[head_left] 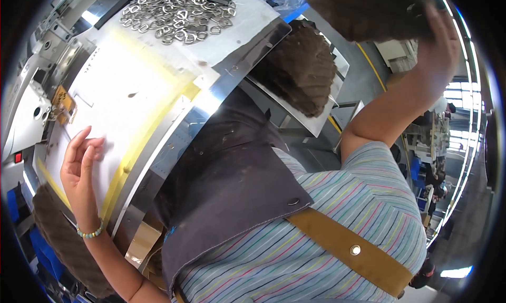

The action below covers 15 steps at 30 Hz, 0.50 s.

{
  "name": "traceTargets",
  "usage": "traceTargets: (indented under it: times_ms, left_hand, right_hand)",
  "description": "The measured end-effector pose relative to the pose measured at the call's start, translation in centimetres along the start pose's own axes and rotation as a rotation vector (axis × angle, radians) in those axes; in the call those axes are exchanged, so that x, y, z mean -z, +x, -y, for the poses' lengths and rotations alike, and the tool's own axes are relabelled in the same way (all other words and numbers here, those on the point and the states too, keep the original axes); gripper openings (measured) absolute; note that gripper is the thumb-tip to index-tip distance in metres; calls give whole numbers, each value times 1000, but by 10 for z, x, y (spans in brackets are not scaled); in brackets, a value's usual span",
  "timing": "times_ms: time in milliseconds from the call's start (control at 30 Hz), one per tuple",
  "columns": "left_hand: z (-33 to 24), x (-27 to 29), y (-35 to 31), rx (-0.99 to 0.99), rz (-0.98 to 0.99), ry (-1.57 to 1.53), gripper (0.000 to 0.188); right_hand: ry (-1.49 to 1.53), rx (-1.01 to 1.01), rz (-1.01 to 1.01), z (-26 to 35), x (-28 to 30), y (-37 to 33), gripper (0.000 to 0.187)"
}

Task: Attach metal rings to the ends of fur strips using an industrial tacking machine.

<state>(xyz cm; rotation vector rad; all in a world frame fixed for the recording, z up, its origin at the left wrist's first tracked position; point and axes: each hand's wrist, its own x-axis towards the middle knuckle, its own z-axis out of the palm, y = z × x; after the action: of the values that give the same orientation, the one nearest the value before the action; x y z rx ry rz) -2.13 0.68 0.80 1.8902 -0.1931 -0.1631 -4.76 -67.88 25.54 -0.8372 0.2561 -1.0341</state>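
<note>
My right hand [441, 47] is raised at the upper right, its fingers closed on the edge of a brown plush fabric piece [369, 13] that stretches out to the left. A small dark round spot shows on the fabric beside the fingers. Below it, a stack of similar brown plush pieces [303, 65] lies on a side table [316, 124]. My left hand [81, 163], with a beaded bracelet at the wrist, hovers over or rests on the white worktable [118, 92]; its fingers are loosely bent, apart and hold nothing. Nearest to it is the sewing machine's orange plate [64, 105].
A heap of metal rings [179, 18] covers the worktable's far end. The white sewing machine [23, 108] stands along the left. More brown plush [68, 245] hangs at the lower left. A blue bin with clear plastic [282, 0] sits beyond the table, and a cardboard box [143, 242] below it.
</note>
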Motion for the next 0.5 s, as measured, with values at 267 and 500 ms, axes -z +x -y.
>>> traceTargets:
  times_ms: [267,500]
  left_hand:
    - [5,7,-1,47,-14,15,37]
    - [6,8,-2,67,-31,39,37]
  right_hand:
    - [-733,247,501,-57,71,-61,44]
    - [-993,-135,259,-225,254,75,33]
